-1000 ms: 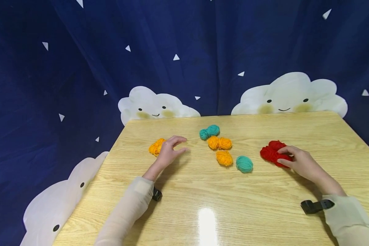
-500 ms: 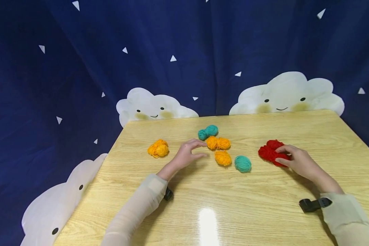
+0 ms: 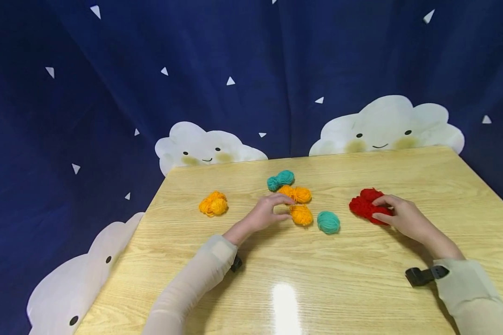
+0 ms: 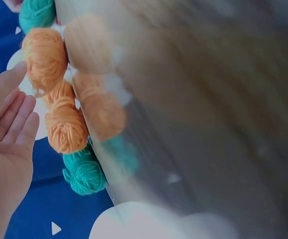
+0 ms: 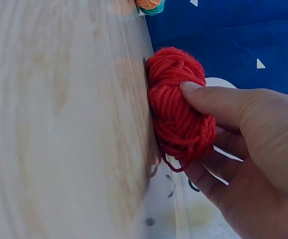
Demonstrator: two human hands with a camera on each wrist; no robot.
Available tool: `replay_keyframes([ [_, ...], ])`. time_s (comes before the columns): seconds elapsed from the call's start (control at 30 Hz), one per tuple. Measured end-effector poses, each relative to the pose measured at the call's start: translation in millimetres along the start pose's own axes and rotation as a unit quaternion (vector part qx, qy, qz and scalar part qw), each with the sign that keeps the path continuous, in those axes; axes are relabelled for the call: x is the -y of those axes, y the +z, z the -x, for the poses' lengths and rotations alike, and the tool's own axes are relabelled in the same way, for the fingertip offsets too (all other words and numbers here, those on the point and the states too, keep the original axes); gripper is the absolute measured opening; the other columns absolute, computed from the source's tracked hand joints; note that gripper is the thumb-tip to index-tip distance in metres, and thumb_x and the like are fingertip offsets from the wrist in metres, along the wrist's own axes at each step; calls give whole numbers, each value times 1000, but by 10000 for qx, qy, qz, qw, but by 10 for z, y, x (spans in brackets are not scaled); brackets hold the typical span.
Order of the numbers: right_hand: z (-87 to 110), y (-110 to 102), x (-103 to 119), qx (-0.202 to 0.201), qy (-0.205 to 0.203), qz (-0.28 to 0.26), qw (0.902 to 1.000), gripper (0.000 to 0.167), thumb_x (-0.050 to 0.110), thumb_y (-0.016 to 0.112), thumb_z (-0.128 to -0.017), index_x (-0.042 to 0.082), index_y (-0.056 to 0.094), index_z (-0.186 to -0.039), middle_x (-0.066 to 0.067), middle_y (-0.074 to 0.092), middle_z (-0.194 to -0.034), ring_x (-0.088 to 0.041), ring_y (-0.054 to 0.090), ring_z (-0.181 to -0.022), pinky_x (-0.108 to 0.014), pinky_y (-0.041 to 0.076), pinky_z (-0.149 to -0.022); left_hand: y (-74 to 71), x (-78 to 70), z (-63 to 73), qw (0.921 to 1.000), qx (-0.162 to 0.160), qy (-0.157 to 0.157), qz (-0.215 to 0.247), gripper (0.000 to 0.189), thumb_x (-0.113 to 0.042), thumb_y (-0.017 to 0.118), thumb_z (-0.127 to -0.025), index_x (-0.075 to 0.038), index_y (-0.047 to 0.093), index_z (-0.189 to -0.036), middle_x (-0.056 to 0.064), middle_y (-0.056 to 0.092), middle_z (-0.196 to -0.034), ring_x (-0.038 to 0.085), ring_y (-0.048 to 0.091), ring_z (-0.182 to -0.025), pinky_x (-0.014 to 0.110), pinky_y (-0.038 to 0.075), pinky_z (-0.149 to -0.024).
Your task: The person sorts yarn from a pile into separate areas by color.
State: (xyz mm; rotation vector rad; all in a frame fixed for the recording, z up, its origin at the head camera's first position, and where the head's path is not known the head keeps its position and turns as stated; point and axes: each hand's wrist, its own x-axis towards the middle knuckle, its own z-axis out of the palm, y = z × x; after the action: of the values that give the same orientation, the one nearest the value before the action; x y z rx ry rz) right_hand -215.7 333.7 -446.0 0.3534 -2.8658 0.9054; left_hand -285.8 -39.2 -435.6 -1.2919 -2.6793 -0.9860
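My left hand (image 3: 268, 214) hovers low over the table, thumb and fingers parted, right at the near orange yarn ball (image 3: 302, 215). In the left wrist view its thumb tip reaches that ball's edge, and the palm holds nothing. Just behind lies a pair of orange yarn balls (image 3: 301, 195), partly covered by the fingers in the head view. On the right side, my right hand (image 3: 406, 218) grips a red yarn ball (image 5: 179, 104) between thumb and fingers. More red yarn (image 3: 360, 207) lies against it on the table.
A teal yarn ball (image 3: 329, 223) sits right of the near orange one. More teal yarn (image 3: 282, 179) lies at the back, touching the orange pair. An orange yarn cluster (image 3: 214, 204) is at the left. A dark blue curtain (image 3: 218, 56) hangs behind the wooden table (image 3: 339, 279).
My left hand has moved right, from beside the left orange cluster to the near orange ball. The right hand keeps its grip on the red yarn. The head view has shifted slightly.
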Motion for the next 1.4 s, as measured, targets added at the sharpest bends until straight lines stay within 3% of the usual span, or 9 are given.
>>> replay_keyframes([
  [0.43,-43,-18,37,36,37,15,10000,33,10,74,-85,-4,62,-113,-27,65,-110,-32,63,-91,-19,47,-68,71,-79,-101,9957,651,378,-531,42,-16,77,-85,-7,65,-124,7,66,-129,20,60,-123,28,47,-107],
  [0.77,-48,-38,50,18,1,44,10000,32,10,74,-85,-4,63,-112,-27,65,-110,-33,64,-91,-19,48,-68,108,-111,-131,9963,622,266,-534,37,-15,77,-84,-6,68,-119,8,70,-122,19,64,-114,23,51,-99],
  [0.97,-28,-30,45,55,58,24,10000,34,11,74,-85,-4,63,-113,-28,64,-112,-34,63,-92,-21,48,-69,120,-126,-126,9972,687,-250,-182,32,-11,77,-83,-5,70,-114,8,72,-115,16,65,-100,24,55,-91],
  [1.1,-14,-15,35,59,72,-3,10000,35,12,74,-85,-5,63,-114,-28,64,-113,-35,63,-93,-21,48,-70,125,-125,-111,9954,696,-591,290,28,-7,75,-83,-4,70,-110,9,72,-112,17,66,-100,19,55,-90],
  [1.4,-5,-9,4,35,47,38,10000,35,12,75,-85,-4,63,-113,-27,65,-112,-35,64,-93,-24,49,-71,103,-139,-77,9805,389,-1121,1568,25,0,70,-86,1,68,-111,16,69,-115,24,66,-109,22,55,-93],
])
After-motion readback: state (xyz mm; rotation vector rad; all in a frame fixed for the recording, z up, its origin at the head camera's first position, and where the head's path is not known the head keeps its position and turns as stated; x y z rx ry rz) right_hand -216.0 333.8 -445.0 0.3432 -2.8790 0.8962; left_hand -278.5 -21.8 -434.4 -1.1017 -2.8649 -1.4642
